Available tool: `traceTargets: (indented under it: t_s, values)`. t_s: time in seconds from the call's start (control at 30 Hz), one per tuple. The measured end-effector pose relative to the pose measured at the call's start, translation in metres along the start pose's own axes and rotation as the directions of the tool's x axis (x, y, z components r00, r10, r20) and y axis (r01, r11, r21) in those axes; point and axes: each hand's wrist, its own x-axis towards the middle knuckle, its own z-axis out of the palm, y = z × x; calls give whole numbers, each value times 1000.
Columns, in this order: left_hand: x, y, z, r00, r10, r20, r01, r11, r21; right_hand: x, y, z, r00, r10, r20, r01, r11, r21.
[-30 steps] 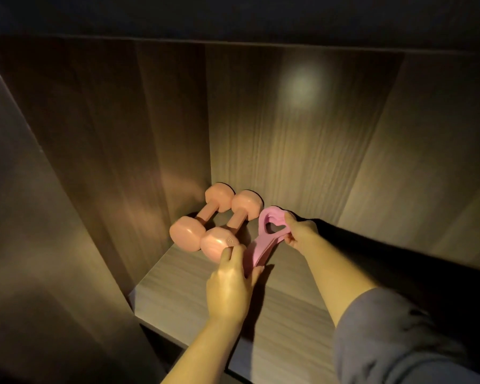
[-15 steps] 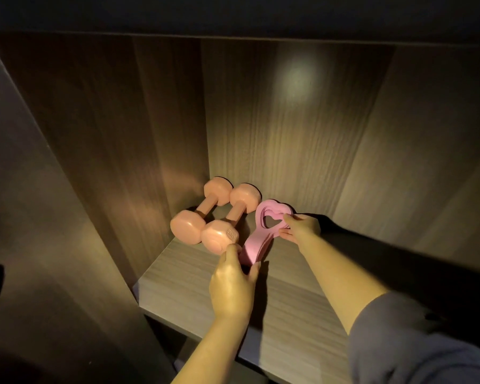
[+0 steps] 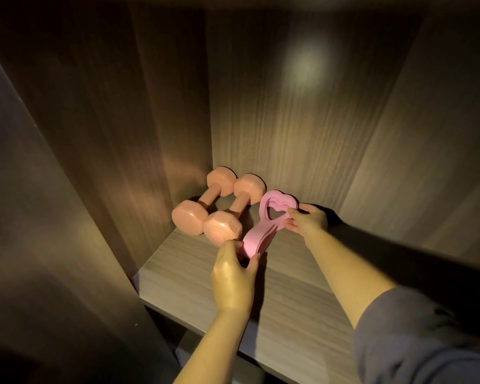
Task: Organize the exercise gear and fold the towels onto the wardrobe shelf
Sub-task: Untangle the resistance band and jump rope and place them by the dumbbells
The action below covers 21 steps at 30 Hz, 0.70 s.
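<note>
Pink heart-ended trainer [image 3: 257, 236] lies on the shelf [image 3: 294, 306], just right of two dumbbells [image 3: 190, 218]. Our left hand [image 3: 233, 278] pinches its near end, fingers curled. Right hand [image 3: 308, 223] grips the far heart loop. We judge it light, springy, grippy: hold both ends.

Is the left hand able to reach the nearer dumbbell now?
Probably yes: the left hand grips the end of the pink heart-shaped trainer right beside the nearer dumbbell, nothing between them, but it must release first.
</note>
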Motion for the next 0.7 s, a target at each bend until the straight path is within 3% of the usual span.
traceTargets:
  t_s: [0.37,0.47,0.53,0.6,0.67,0.7]
  values:
    - [-1,-2,1,999,-31,-22,30,999,-43,-3,2,10,993,-69,-91,59,992,-113]
    - [-2,-1,0,998,-54,-15,53,998,-44,-11,1,12,976,-169,-137,137,968,-211]
    - [-3,-2,-1,998,-67,-9,66,996,-61,-18,4,12,919,-381,-98,302,844,-443]
    - [-5,-2,-2,998,-66,-5,65,995,-74,-25,8,11,813,-581,49,436,550,-713]
    - [-7,-3,-3,998,-60,2,60,994,-89,-29,13,11,758,-624,190,471,321,-821]
    - [-7,-4,-3,998,-58,6,59,994,-97,-30,15,10,763,-609,218,469,289,-834]
